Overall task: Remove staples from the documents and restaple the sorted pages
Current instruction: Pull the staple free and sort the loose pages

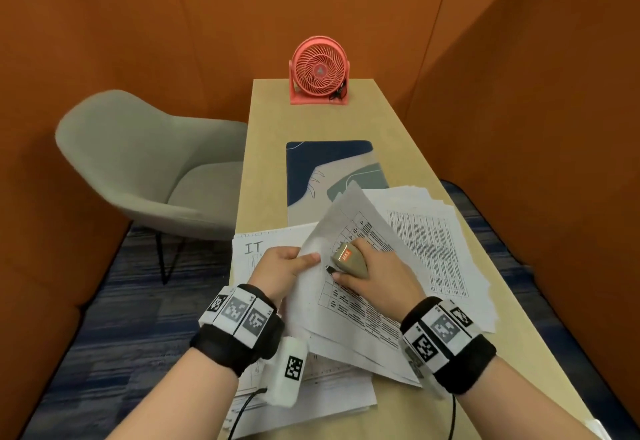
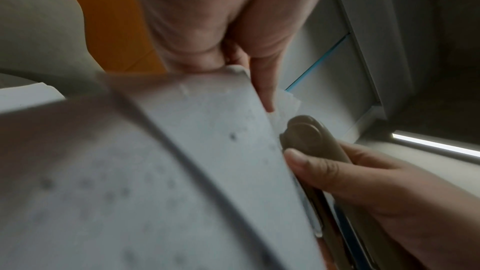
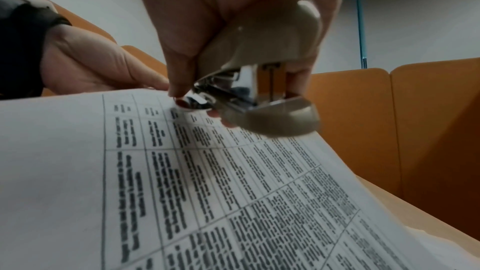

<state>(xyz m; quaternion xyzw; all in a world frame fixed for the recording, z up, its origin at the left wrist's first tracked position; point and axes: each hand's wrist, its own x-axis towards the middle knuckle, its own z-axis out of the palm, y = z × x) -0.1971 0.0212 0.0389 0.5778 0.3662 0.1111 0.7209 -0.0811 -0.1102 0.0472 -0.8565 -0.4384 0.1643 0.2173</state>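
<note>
The right hand (image 1: 377,273), nearest the head camera along with the left, is curled around a small beige metal-nosed stapler (image 1: 349,259), thumb on one side and fingers on the other, with the tool's chrome end (image 3: 197,100) lowered onto the upper corner of a printed white sheet ruled into a table (image 1: 349,287). The left hand (image 1: 284,266) pinches the same corner of that sheet, thumb on top and fingers beneath, lifting and bending it off the pile so the corner faces the tool. The staple itself cannot be made out in any view, so whether it is out yet cannot be told; the step in hand looks like prying it free with the stapler's tip. To do that well, the left pinch should sit just beside the staple and hold the paper taut, while the metal tip slides flat under the staple's crown and levers up gently, since a steep angle could tear the corner. Beyond the hands, more loose printed pages (image 1: 433,232) fan out on the long pale wooden table (image 1: 311,121), partly over a blue-and-grey patterned mat (image 1: 311,169); a coral-pink desk fan (image 1: 320,71) stands at the far end, a grey upholstered chair (image 1: 145,162) beside it.
</note>
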